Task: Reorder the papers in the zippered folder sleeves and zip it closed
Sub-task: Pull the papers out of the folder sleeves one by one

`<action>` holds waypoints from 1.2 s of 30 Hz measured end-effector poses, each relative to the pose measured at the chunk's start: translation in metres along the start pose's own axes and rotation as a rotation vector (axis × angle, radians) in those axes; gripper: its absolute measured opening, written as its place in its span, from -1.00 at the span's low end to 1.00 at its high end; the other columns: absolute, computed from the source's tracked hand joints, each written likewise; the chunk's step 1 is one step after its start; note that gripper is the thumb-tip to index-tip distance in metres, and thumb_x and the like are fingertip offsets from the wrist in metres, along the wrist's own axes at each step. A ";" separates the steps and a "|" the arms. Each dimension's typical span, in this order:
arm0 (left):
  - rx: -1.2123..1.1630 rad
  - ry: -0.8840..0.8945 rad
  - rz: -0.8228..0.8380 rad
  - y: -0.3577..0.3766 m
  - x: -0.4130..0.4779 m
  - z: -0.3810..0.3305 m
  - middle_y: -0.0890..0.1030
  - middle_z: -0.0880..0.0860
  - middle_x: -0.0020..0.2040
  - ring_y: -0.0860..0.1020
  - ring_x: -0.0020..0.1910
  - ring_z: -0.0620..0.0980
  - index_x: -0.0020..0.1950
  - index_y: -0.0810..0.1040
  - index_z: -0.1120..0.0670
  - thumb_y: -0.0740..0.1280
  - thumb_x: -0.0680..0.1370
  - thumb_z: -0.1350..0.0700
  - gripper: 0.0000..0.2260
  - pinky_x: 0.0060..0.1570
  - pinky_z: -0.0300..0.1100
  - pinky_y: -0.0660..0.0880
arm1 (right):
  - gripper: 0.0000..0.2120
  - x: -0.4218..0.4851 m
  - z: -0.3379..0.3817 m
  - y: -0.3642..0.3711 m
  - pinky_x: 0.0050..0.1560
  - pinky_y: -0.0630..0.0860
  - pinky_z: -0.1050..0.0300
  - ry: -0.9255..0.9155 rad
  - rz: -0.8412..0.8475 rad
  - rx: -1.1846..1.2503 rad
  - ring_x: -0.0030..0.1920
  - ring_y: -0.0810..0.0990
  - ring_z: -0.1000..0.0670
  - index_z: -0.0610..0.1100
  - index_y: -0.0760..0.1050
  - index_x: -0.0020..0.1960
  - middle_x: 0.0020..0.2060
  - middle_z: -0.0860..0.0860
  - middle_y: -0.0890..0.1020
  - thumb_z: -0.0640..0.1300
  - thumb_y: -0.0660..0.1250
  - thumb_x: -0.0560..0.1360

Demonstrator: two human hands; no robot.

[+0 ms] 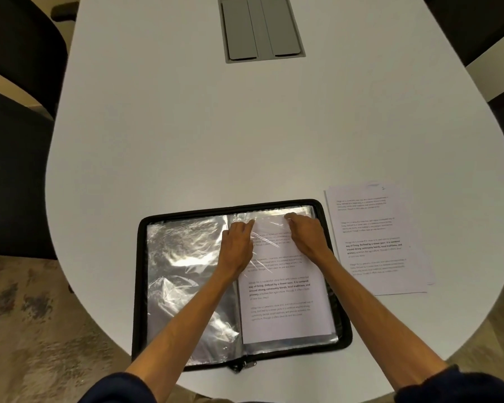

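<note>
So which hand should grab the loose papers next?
Probably the right hand: the loose papers lie just right of the folder, beside it. The left hand would have to cross over.
</note>
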State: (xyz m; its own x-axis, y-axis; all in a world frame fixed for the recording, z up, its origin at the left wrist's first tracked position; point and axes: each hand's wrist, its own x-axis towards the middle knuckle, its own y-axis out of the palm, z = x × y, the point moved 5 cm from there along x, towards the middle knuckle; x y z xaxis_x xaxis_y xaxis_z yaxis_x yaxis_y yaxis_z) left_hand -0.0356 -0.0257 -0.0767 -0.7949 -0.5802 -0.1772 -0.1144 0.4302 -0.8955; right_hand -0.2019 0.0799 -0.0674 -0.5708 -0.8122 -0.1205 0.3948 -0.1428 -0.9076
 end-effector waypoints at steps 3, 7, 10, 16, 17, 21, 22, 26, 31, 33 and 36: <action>0.020 0.012 0.008 0.001 -0.002 -0.001 0.51 0.13 0.25 0.42 0.28 0.14 0.48 0.34 0.13 0.29 0.56 0.17 -0.52 0.19 0.04 0.38 | -0.74 0.007 -0.003 0.001 0.06 0.48 0.00 0.069 0.086 -0.023 0.01 0.61 -0.12 -0.06 0.51 0.28 0.15 -0.09 0.58 -0.13 0.21 0.61; 0.021 0.014 0.006 0.002 -0.004 0.000 0.51 0.12 0.24 0.42 0.27 0.12 0.43 0.38 0.13 0.28 0.54 0.19 -0.56 0.19 0.02 0.37 | -0.68 0.012 -0.003 0.002 0.10 0.42 0.02 0.080 0.149 -0.032 0.07 0.57 -0.09 -0.05 0.52 0.24 0.21 -0.06 0.50 -0.04 0.39 0.50; 0.022 0.013 -0.011 0.002 -0.003 0.001 0.52 0.13 0.22 0.44 0.25 0.13 0.40 0.41 0.14 0.26 0.51 0.22 -0.56 0.16 0.02 0.38 | -0.78 0.019 -0.002 0.002 0.15 0.35 -0.04 0.065 0.137 -0.139 0.16 0.49 -0.09 -0.02 0.56 0.11 0.13 -0.03 0.52 -0.02 0.40 0.48; -0.145 -0.068 -0.119 -0.011 0.002 0.004 0.43 0.15 0.34 0.37 0.33 0.12 0.40 0.38 0.16 0.26 0.57 0.13 -0.60 0.28 0.09 0.36 | -0.89 0.035 0.003 -0.009 0.08 0.23 -0.07 0.069 0.085 -0.144 0.09 0.45 -0.06 -0.01 0.59 -0.10 -0.12 0.04 0.63 -0.15 0.30 0.52; -0.184 -0.088 -0.144 -0.015 0.005 0.006 0.40 0.16 0.37 0.34 0.36 0.13 0.41 0.36 0.16 0.25 0.59 0.09 -0.60 0.31 0.11 0.35 | -0.87 0.037 0.005 -0.014 0.06 0.22 -0.06 0.067 0.046 -0.139 0.07 0.45 -0.06 -0.01 0.59 -0.11 -0.16 0.04 0.63 -0.18 0.29 0.52; -0.273 -0.143 -0.247 -0.036 0.021 0.014 0.35 0.16 0.39 0.31 0.36 0.10 0.43 0.30 0.18 0.25 0.62 -0.05 -0.53 0.29 0.10 0.37 | -0.82 0.048 0.017 -0.039 0.12 0.18 -0.05 0.052 -0.140 -0.116 0.04 0.44 -0.05 -0.03 0.57 -0.11 -0.23 0.04 0.63 -0.25 0.24 0.52; -0.302 -0.166 -0.244 -0.040 0.026 0.017 0.35 0.16 0.41 0.31 0.38 0.11 0.46 0.27 0.19 0.25 0.62 -0.08 -0.48 0.32 0.11 0.36 | -0.82 0.051 0.021 -0.045 0.13 0.17 -0.05 0.047 -0.177 -0.108 0.04 0.44 -0.05 -0.04 0.57 -0.10 -0.23 0.04 0.64 -0.24 0.24 0.53; -0.645 -0.355 -0.056 -0.047 0.050 0.026 0.30 0.14 0.50 0.31 0.44 0.11 0.58 0.05 0.10 0.31 0.57 -0.19 -0.26 0.35 0.07 0.37 | -0.91 0.062 0.039 -0.067 0.10 0.18 -0.03 -0.037 -0.324 -0.077 0.04 0.47 -0.06 -0.04 0.56 -0.06 -0.16 0.04 0.64 -0.18 0.29 0.55; -1.054 -0.411 0.008 -0.051 0.067 0.027 0.54 0.20 0.30 0.58 0.17 0.07 0.48 0.29 0.15 0.43 0.52 -0.04 -0.38 0.08 -0.08 0.57 | -0.93 0.070 0.056 -0.085 -0.04 0.34 0.06 -0.141 -0.340 0.133 -0.02 0.52 -0.04 -0.06 0.58 -0.02 -0.03 0.00 0.59 -0.11 0.33 0.55; -1.156 -0.428 -0.043 -0.052 0.067 0.031 0.60 0.22 0.20 0.63 0.08 0.09 0.40 0.38 0.18 0.50 0.47 0.08 -0.43 0.06 0.02 0.62 | -0.93 0.069 0.055 -0.090 -0.09 0.43 0.17 -0.129 -0.334 0.290 -0.09 0.53 0.03 -0.07 0.58 -0.01 0.06 -0.02 0.53 -0.10 0.34 0.55; -1.257 -0.460 -0.132 -0.058 0.064 0.036 0.65 0.23 0.08 0.65 0.04 0.16 0.37 0.40 0.19 0.52 0.45 0.21 -0.46 0.05 0.11 0.61 | -0.80 0.064 0.047 -0.100 -0.06 0.46 0.36 -0.087 -0.360 0.498 0.00 0.50 0.13 -0.05 0.54 0.14 0.16 -0.02 0.46 -0.14 0.35 0.52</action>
State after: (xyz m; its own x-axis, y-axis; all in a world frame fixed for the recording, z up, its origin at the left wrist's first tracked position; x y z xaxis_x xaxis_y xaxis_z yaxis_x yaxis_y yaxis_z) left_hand -0.0589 -0.1127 -0.0509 -0.4934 -0.7377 -0.4609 -0.8364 0.5478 0.0185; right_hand -0.2438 0.0154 0.0344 -0.6781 -0.7040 0.2109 0.4889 -0.6464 -0.5857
